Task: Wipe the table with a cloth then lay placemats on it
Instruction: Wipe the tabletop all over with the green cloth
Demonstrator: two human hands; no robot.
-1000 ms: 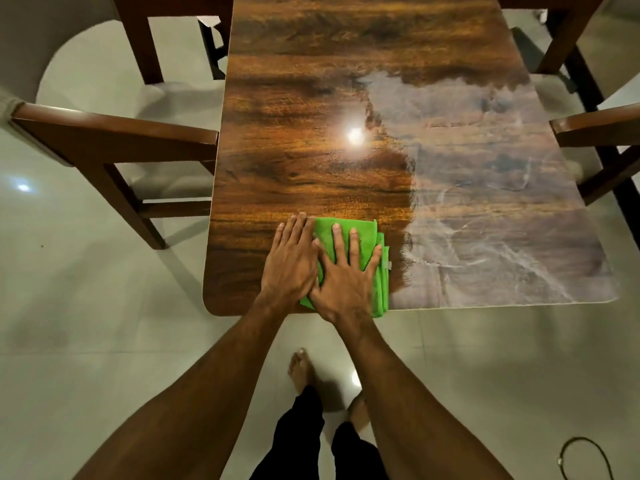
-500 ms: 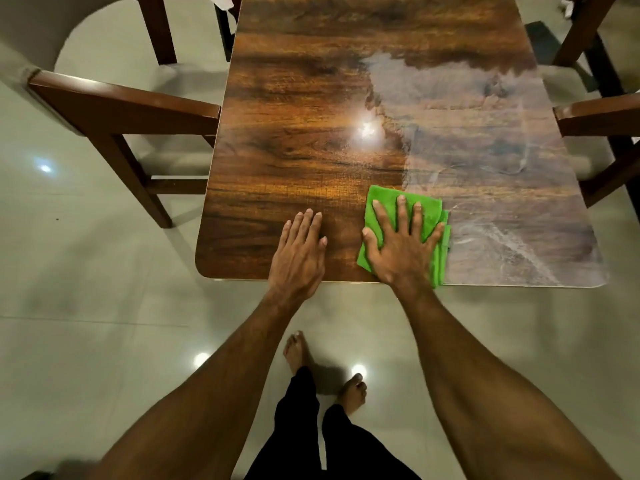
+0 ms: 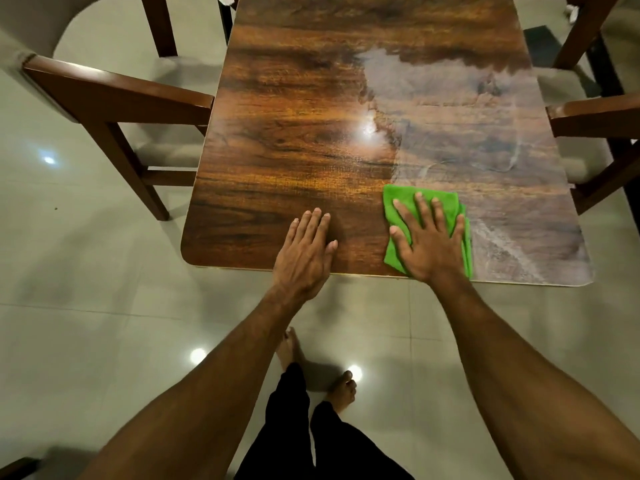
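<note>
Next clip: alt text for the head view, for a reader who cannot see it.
A person's right hand presses a folded green cloth flat on the near edge of a glossy wooden table, while the left hand rests flat on the bare wood beside it. The table's right part shows a hazy, streaked film; wooden chairs stand at both sides.

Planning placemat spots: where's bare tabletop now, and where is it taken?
Bare: the whole table beyond the hands, from the left chair across to the right chair, though the right half carries a hazy film. Also the near-left corner and the gap between the hands. Taken: the near edge, left hand flat, right hand pressing the green cloth.
</note>
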